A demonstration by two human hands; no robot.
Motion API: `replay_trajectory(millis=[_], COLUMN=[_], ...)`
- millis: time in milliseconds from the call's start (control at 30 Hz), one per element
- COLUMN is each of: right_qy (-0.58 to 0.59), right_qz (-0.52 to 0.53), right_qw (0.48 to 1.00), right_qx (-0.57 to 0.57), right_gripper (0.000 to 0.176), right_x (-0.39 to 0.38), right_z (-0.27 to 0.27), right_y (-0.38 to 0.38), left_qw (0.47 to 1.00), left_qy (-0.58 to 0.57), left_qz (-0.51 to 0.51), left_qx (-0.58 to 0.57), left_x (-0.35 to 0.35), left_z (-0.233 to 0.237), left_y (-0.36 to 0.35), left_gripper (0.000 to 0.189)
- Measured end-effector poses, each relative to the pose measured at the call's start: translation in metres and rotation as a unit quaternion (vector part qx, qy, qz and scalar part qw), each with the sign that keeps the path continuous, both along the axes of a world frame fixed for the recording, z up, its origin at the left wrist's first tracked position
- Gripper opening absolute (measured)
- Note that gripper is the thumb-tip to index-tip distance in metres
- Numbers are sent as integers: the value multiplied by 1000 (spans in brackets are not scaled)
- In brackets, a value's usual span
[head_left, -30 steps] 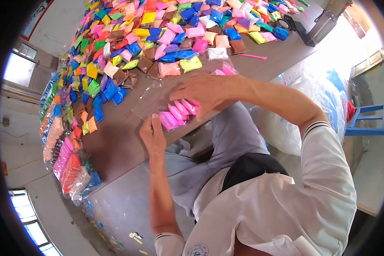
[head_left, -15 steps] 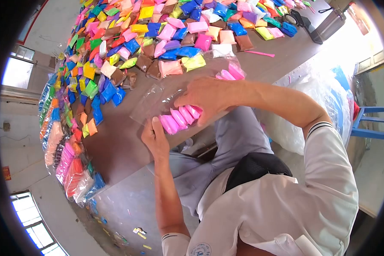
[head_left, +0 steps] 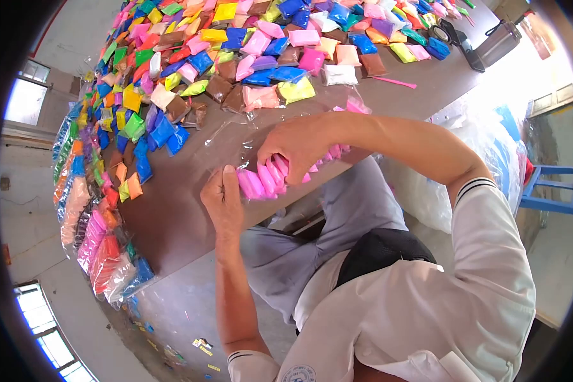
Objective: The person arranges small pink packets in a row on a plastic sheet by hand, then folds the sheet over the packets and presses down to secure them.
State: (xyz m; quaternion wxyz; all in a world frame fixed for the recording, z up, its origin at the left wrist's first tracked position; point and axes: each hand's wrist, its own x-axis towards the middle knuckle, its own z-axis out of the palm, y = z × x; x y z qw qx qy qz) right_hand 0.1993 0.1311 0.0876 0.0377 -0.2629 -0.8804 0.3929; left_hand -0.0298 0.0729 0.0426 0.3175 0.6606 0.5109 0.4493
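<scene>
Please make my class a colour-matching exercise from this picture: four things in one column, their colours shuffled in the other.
Column 1
1. Stool
2. Tabletop
3. Row of packets by the right hand
4. Shirt

Column 2
A. Pink
B. White
C. Blue
D. Brown

Right pairs: 1-C, 2-D, 3-A, 4-B

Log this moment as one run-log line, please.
left hand: pinching clear bag | right hand: gripping pink packets | pink packets: in a row | coloured packets: on table beyond hands
</scene>
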Motion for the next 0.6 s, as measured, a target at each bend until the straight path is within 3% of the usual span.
replay_trajectory(millis=[200,400,500,600], right_qy=[-74,-67,-8,-13], right_qz=[89,41,15,44], right_qw=[978,996,998,998], right_qx=[-173,28,68,42], right_gripper=[53,74,62,65], right_x=[-22,-26,-24,-28], right_z=[-4,18,11,6], right_y=[26,19,16,10], left_qw=[999,996,994,996], left_qy=[8,-45,-69,-54], left_qz=[13,32,46,36], left_qx=[-43,-70,-65,-69], left_x=[-19,-27,-19,-21], left_z=[-7,-15,-15,-13], left_y=[1,13,16,20], left_gripper=[38,41,41,40])
